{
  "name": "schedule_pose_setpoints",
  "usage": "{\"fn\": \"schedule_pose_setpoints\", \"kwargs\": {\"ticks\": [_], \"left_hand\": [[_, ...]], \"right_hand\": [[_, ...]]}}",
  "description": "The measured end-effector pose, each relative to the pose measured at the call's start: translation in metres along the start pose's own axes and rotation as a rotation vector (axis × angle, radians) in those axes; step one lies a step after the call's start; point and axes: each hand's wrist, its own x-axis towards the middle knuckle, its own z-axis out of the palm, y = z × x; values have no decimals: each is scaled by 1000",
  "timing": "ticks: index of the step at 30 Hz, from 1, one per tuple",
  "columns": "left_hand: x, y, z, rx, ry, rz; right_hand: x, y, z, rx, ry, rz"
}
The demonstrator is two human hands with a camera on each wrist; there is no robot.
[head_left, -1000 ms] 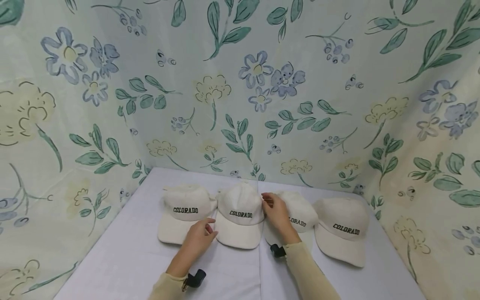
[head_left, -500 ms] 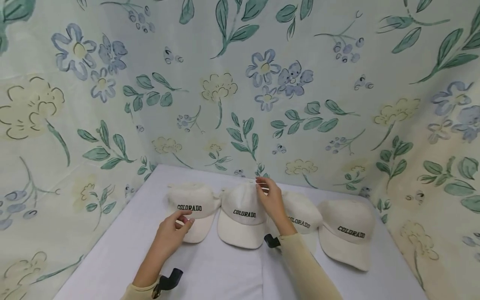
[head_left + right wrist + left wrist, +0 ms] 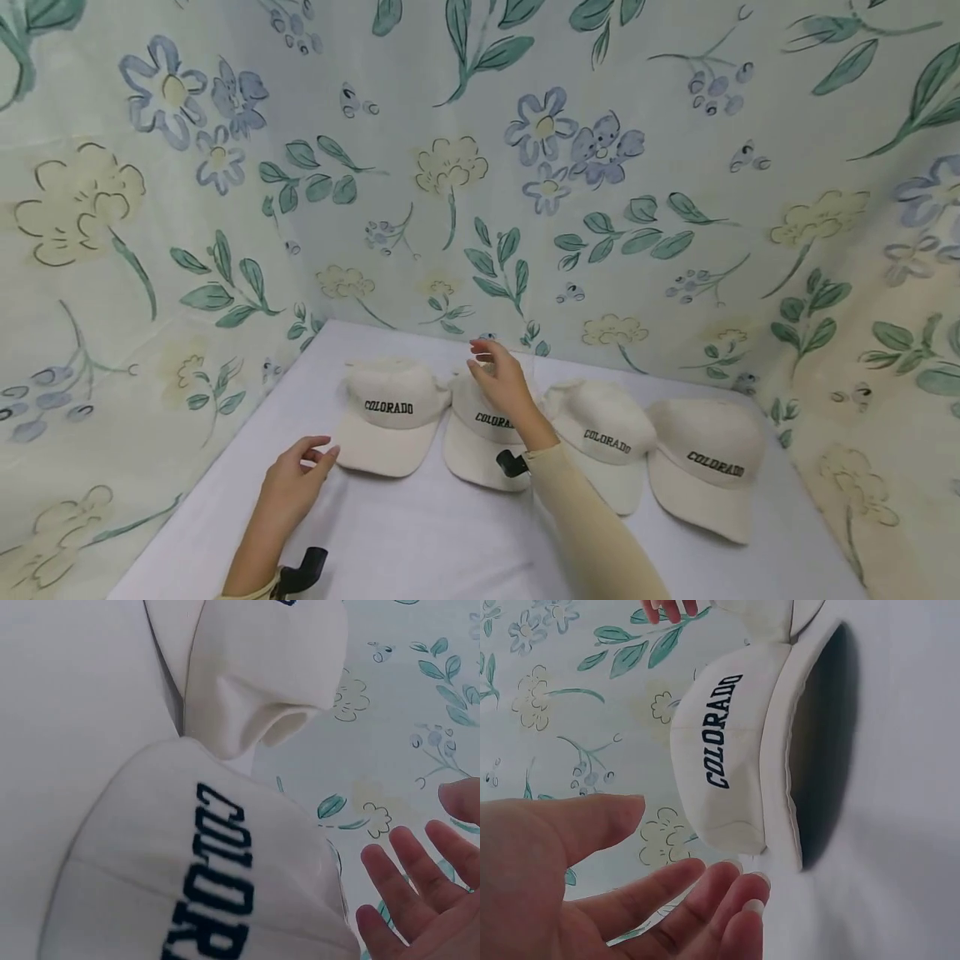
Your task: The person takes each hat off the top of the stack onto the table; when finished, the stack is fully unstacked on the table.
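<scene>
Several cream baseball caps lettered COLORADO stand in a row, brims toward me. My left hand (image 3: 294,479) hovers just left of the leftmost cap (image 3: 393,396), its fingers relaxed and holding nothing; in the left wrist view that cap's brim (image 3: 780,765) lies beyond the fingertips. Over the second cap (image 3: 480,458) is my right hand (image 3: 504,385), hiding part of its crown and lettering. In the right wrist view the right fingers (image 3: 409,877) are spread beside a cap crown (image 3: 202,855), with nothing in them. The third cap (image 3: 600,429) sits right of that forearm.
At the row's right end stands another cap (image 3: 708,458), turned slightly. White cloth (image 3: 420,542) covers the table. A floral curtain (image 3: 450,208) rises behind the caps and along both sides. Each wrist carries a small black camera mount (image 3: 303,571).
My left hand has drawn back leftward from between the first two caps to the leftmost cap's outer side. The right hand has moved left from the third cap to above the second. The caps keep their places.
</scene>
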Motion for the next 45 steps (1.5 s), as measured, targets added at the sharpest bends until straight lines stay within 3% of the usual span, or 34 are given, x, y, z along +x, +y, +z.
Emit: {"fn": "schedule_pose_setpoints", "kwargs": {"ticks": [12, 15, 20, 24, 30, 36, 45], "left_hand": [[4, -19, 3, 80, -129, -106], [2, -22, 4, 88, -132, -129], [5, -23, 9, 126, -113, -113], [7, -24, 12, 138, -104, -88], [7, -23, 18, 151, -107, -55], [3, -19, 26, 163, -121, -72], [3, -13, 27, 151, -124, -50]], "right_hand": [[9, -5, 37, -45, -211, 79], [10, -9, 46, -53, -266, 109], [8, -9, 54, -48, -320, 175], [4, -5, 59, -15, -346, 216], [0, -3, 62, -6, -354, 181], [-1, -1, 69, -60, -321, 176], [-2, -1, 71, -102, -367, 215]]}}
